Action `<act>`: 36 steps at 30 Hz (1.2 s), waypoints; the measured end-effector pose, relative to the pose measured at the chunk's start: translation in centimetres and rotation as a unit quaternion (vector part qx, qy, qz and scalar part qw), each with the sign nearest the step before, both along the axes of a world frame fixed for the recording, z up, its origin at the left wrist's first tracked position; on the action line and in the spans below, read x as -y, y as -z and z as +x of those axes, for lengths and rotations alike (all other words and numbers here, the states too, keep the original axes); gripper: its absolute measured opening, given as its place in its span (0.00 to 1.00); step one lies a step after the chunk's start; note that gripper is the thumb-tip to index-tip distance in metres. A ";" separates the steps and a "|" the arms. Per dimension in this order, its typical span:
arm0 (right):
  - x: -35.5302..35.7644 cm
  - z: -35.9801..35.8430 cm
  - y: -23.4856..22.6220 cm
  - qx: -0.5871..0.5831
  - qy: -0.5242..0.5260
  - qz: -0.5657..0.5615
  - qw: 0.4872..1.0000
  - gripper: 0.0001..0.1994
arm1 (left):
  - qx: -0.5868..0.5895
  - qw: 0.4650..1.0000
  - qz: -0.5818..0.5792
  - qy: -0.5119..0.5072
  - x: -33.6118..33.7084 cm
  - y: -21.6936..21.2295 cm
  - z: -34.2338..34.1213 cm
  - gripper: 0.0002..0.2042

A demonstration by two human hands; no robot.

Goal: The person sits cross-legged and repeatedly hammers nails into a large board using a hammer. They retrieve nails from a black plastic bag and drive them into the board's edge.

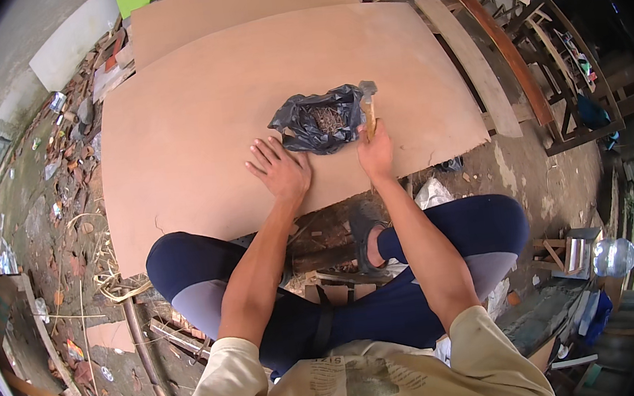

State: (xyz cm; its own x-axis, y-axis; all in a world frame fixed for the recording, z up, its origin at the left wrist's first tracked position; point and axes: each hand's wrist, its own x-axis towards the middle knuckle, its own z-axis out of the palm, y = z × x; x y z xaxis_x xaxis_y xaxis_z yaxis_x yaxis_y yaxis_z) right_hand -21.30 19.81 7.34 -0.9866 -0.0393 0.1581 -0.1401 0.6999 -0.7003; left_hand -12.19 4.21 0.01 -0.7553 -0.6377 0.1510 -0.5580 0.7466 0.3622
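A hammer (368, 107) with a wooden handle and a metal head is gripped in my right hand (375, 151), its head pointing away from me. My left hand (281, 171) lies flat on a large brown board (193, 126), fingers spread. Between the two hands, slightly farther off, a crumpled black plastic bag (298, 116) rests open on the board. Inside it is a heap of small, thin brownish pieces that look like nails (330, 118). The hammer's head is beside the bag's right edge.
Another brown board (243, 8) lies beyond the first. Wooden planks (473, 65) extend along the right, near a wooden frame (582, 69). A clear plastic bottle (615, 257) is at the lower right. Debris covers the ground at left, with a wooden frame (34, 336) standing there.
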 end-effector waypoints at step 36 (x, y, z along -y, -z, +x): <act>-3.6 -5.4 5.7 0.053 0.004 -0.079 0.995 0.08 | 0.045 0.997 -0.007 0.064 -2.1 -1.9 -1.2 0.27</act>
State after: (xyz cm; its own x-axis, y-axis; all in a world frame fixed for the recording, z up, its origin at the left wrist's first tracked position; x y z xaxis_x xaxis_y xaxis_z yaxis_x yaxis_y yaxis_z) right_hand -26.73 23.41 1.66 -0.9983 -0.0139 0.0566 -0.0541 0.5815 -0.8118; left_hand -13.38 6.30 1.90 -0.8407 -0.5343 0.0878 -0.4882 0.8181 0.3039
